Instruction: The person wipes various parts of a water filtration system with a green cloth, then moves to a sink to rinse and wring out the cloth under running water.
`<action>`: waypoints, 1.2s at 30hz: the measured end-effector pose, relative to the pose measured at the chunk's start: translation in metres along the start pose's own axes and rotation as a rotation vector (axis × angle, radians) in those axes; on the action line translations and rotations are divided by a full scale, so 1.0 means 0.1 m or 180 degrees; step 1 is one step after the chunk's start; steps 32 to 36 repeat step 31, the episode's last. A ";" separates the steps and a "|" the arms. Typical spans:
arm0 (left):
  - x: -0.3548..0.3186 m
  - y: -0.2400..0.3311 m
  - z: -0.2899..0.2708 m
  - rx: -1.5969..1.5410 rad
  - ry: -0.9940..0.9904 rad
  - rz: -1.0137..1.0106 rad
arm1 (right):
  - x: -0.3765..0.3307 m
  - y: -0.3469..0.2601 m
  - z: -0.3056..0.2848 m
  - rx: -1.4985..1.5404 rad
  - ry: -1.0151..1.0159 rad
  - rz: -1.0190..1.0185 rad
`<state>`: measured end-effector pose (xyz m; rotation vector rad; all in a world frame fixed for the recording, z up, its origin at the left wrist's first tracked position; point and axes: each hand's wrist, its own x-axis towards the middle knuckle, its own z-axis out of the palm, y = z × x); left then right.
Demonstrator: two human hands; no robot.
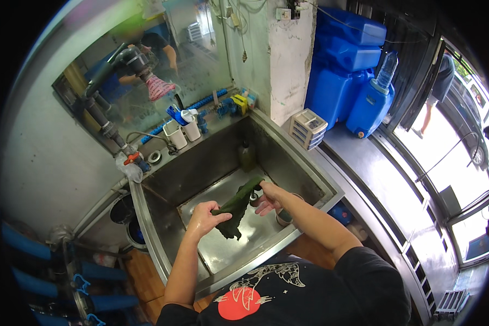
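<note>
A dark green cloth [237, 207] hangs stretched between my two hands above the steel sink [156, 217]. My left hand [205, 218] pinches its left edge between thumb and fingers. Farther to the right, my right hand [270, 196] grips the upper right corner, with its lower fingers loosely extended. The cloth's ragged lower end dangles free over the basin floor. Behind my right hand, partly hidden by my forearm, a round container [284, 217] is in the sink. A bottle [248, 155] with murky greenish contents stands in the far corner of the basin.
White holders [175, 136] with blue-handled items stand on the sink's back ledge, near a pipe with a red-handled valve [132, 158]. Right of the sink are a small drawer unit [308, 129] and large blue jugs [370, 107]. A person [439, 81] is outside the doorway.
</note>
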<state>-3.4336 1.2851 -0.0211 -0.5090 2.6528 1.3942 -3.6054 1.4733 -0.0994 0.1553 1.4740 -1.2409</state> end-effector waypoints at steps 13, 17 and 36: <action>0.45 0.15 0.82 -0.6197 -0.1876 0.1136 | 0.45 0.70 0.70 0.3941 -0.3028 -0.1231; 0.56 -0.12 1.07 -0.5876 -0.1415 0.0815 | 0.39 0.68 0.75 0.4884 -0.3533 -0.0686; 0.86 -1.05 0.71 -0.6357 -0.1783 0.0582 | -0.39 0.59 1.22 0.2225 0.0273 -0.2079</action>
